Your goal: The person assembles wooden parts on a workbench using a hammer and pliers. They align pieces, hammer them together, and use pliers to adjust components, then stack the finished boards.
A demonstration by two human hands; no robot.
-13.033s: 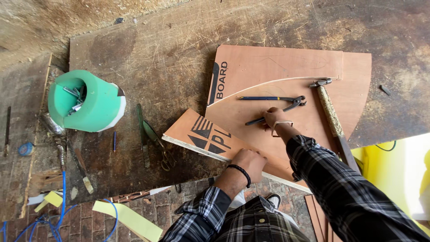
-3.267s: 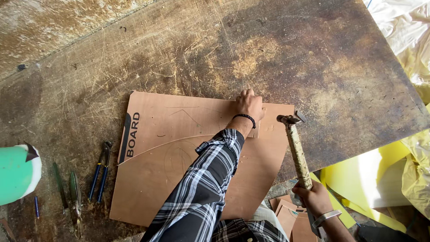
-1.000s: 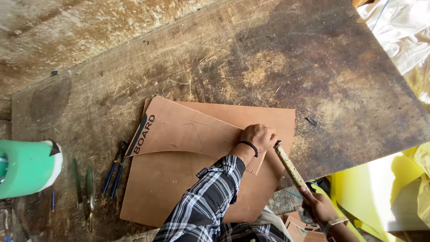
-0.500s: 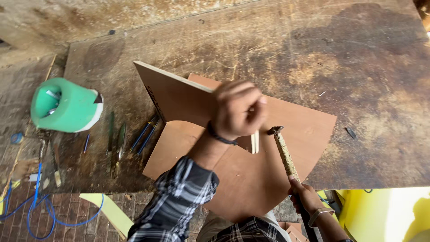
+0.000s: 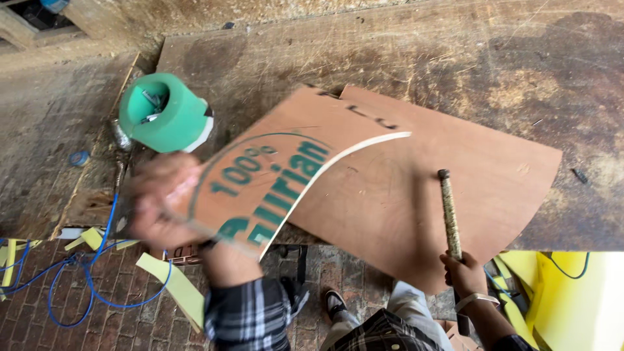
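A: Where does the cut curved plywood piece (image 5: pixel 260 188) sit?

B: Lifted off the larger plywood sheet (image 5: pixel 455 195) on the workbench (image 5: pixel 390 52); the blurred left hand (image 5: pixel 162 201) clamps its edge.

A: And the right hand (image 5: pixel 465 276)?

B: Fingers wrapped around the hammer (image 5: pixel 448 214), its head resting on the sheet. The piece looks already separated; the sheet remains.

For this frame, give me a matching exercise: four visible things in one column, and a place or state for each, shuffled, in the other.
Things:
1. curved plywood piece
2. hammer
3. green container
4. blue cable

Places or states:
A. on the brick floor
B. gripped by the right hand
C. lifted off the bench by the left hand
D. standing at the bench's left end, metal bits inside

Pairs: 1-C, 2-B, 3-D, 4-A
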